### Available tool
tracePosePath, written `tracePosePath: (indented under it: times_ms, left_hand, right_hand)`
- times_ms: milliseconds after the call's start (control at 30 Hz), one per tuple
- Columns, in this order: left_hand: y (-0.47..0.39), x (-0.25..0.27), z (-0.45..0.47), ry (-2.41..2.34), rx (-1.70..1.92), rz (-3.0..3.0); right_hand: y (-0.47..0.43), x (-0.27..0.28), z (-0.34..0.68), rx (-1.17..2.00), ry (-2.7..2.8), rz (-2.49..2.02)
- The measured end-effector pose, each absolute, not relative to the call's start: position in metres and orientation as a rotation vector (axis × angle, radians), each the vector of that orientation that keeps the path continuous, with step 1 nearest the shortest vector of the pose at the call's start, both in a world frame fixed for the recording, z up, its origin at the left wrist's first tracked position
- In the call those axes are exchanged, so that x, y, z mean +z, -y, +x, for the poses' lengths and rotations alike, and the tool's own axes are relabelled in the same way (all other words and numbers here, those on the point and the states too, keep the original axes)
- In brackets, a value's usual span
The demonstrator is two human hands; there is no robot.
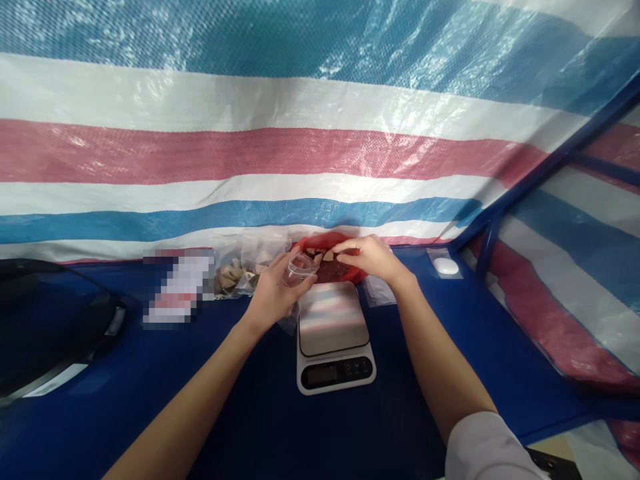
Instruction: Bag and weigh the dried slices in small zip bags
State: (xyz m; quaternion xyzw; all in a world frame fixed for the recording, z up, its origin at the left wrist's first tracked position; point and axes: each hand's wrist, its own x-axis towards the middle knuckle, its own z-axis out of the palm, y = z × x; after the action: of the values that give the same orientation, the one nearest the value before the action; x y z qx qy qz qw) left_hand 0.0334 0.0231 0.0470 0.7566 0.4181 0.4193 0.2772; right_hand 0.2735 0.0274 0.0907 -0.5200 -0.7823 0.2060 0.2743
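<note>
My left hand is wrapped round a small clear plastic cup, tilted beside a red plastic bag. Inside the opened bag lie brown dried pieces and dark reddish crumbs. Reaching over the bag's right side, my right hand has its fingertips pinched together at one of the brown pieces; whether it is gripped is too small to tell. Just in front of the bag stands a digital kitchen scale with a bare, shiny metal plate. Its display looks dark.
Clear bags of dried tan pieces lie left of my left hand, near a blurred-out paper. A white mouse-like object is at the right, and a black bag at the far left. Striped tarpaulin rises behind the blue table.
</note>
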Motion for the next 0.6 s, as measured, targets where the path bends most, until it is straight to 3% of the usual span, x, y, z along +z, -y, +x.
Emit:
tracePosePath:
  times_ms: [367,600]
  left_hand:
    - [-0.023,0.048,0.034,-1.126,1.138,2.086]
    - [-0.023,0.049,0.034,-1.128,1.120,2.088]
  right_hand:
    - [-0.058,0.057,0.248,0.137,2.294,-1.821]
    - [-0.063,0.051,0.248,0.193,2.320,-1.881]
